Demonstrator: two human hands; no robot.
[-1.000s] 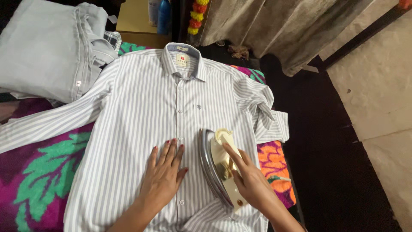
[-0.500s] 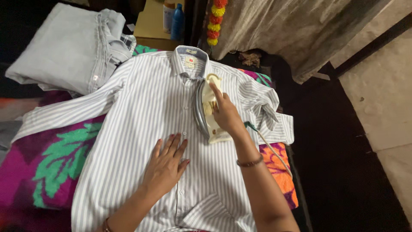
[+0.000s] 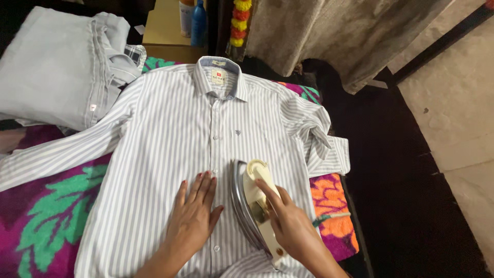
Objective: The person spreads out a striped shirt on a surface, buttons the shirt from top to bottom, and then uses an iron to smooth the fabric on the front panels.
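The right hand [image 3: 290, 226] is wrapped round the cream handle of an iron [image 3: 254, 206], fingers curled along the grip and pointing up the shirt; the thumb side is hidden behind the handle. The iron rests sole down on the right front panel of a striped shirt [image 3: 170, 139], just right of the button line, its rounded nose towards the collar and its heel near the bottom edge of the view. A green cord [image 3: 329, 219] runs off from the wrist across the cloth to the right.

Just beside the iron, the left hand [image 3: 195, 219] lies flat on the left panel, palm down, fingers spread a little and straight, holding nothing, only pressing the fabric. Hand and iron are close together but apart.

The shirt lies face up and buttoned on a purple cloth [image 3: 46, 216] with green and orange flowers. One sleeve stretches out to the left; the other is folded back at the right edge, cuff lying on the cloth.

Farther off, at upper left, is a stack of folded pale grey clothes [image 3: 51, 67]. Beyond the collar stand a blue bottle [image 3: 198, 23] and a string of yellow flowers [image 3: 240, 20]
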